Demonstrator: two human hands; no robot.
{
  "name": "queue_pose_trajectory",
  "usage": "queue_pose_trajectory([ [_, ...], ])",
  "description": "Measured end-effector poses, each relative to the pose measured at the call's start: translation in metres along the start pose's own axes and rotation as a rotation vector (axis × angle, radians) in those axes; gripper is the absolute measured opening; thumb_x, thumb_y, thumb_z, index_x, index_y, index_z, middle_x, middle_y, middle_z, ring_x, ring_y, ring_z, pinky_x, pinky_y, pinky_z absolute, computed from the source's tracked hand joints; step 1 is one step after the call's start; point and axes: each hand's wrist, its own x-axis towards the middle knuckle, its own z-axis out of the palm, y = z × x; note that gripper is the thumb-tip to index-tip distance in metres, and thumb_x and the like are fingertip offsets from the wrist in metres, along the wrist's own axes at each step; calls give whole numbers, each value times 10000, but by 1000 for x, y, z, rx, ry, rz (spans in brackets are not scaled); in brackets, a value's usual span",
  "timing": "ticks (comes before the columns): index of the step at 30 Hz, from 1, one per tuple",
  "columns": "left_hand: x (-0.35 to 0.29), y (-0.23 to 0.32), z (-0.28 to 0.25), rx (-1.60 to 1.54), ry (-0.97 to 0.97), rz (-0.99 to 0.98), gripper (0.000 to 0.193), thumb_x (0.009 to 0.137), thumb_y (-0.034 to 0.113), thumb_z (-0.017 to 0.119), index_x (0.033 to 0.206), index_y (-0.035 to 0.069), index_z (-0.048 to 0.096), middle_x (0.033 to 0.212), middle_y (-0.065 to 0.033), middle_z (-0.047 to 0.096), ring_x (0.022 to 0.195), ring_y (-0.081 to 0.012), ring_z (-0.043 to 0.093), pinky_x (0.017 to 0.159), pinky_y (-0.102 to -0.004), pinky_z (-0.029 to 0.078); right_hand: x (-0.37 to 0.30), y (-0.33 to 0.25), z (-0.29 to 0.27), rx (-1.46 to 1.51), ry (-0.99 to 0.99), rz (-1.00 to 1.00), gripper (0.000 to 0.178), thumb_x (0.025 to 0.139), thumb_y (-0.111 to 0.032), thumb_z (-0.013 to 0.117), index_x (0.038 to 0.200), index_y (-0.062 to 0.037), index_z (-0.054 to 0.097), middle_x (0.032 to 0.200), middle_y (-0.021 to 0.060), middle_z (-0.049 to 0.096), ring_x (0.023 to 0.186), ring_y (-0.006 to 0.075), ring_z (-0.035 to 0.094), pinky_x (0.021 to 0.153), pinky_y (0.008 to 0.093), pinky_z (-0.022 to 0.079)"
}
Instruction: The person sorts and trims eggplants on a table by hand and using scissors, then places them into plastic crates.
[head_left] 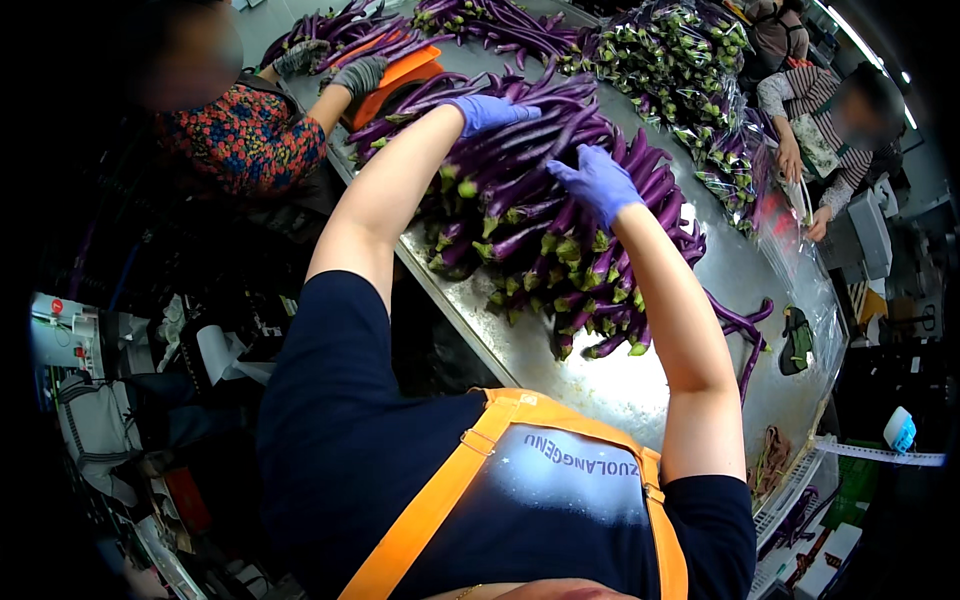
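A large heap of long purple eggplants (530, 215) lies on the metal table in front of me, many with their green stem ends toward me. My left hand (490, 113), in a blue-violet glove, rests on the upper left of the heap with its fingers stretched out over the eggplants. On the right side of the heap is my right hand (600, 185), gloved alike. Its fingers are apart and point left, touching or just above the eggplants; I cannot tell which. Neither hand is closed round an eggplant.
The metal table (735, 270) has a raised edge. At the far left a person's grey-gloved hand (360, 77) is by an orange crate (405, 70) of eggplants. Bagged eggplants (680, 75) are piled at the far right, near another person's hands (790, 155). Loose eggplants (750, 325) lie right.
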Motion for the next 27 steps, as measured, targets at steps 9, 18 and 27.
queue_pose_trajectory([
  [9, 5, 41, 23, 475, 93, 193, 508, 1086, 276, 409, 1559, 91, 408, 1514, -264, 475, 1403, -376, 481, 1182, -377, 373, -236, 166, 11, 463, 433, 154, 482, 999, -295, 673, 1382, -17, 581, 1391, 157, 588, 1306, 268, 547, 1116, 355, 410],
  [18, -119, 91, 60, 355, 746, 536, 384, 1050, 134, 446, 1406, 63, 571, 1359, -176, 620, 1280, -299, 583, 1112, -365, 433, -534, 361, 56, -40, 434, 889, 588, 925, -341, 729, 1354, 36, 591, 1402, 235, 576, 1321, 364, 534, 1125, 412, 398],
  [27, -126, 31, 89, 667, 384, -9, 609, 918, 199, 650, 1506, 224, 495, 1260, -249, 660, 1134, -431, 645, 980, -482, 501, -637, 423, 82, -3, 393, 850, 531, 897, -292, 742, 1303, 20, 600, 1273, 243, 611, 1190, 381, 584, 1037, 440, 445],
])
